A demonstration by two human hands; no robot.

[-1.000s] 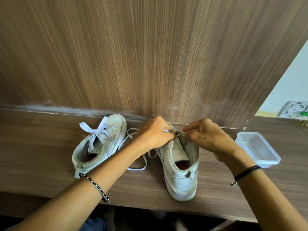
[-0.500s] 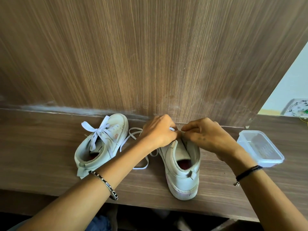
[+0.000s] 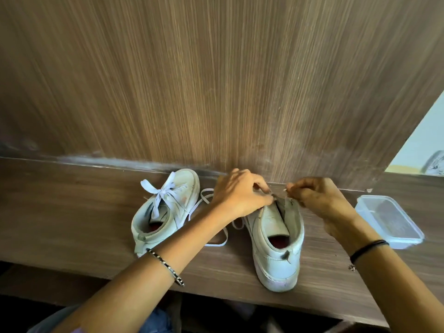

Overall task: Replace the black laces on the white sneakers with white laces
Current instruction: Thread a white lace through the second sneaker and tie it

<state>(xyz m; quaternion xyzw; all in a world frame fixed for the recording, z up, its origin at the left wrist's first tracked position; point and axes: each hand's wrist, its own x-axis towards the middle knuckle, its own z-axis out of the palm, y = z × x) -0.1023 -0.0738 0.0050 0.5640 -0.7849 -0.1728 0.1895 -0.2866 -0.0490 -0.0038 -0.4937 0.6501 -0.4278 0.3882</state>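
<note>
Wrists bent over the sneaker (image 3: 276,239), my left hand (image 3: 240,195) and right hand (image 3: 317,200) each pinch the white lace (image 3: 215,244) in a tight grip.

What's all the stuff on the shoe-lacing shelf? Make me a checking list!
Surface: brown wooden shelf, whitish smear along its back edge.
Job's things: tied sneaker with white bow; second sneaker; white lace trailing between them; no black laces seen.
Clutter: clear plastic tub, at the right.
Hands: right hand pinches the lace end; left hand curled at second sneaker's front, grip hidden.
Cables: nothing seen.
Surroundings: wood-grain wall panel behind.
</note>
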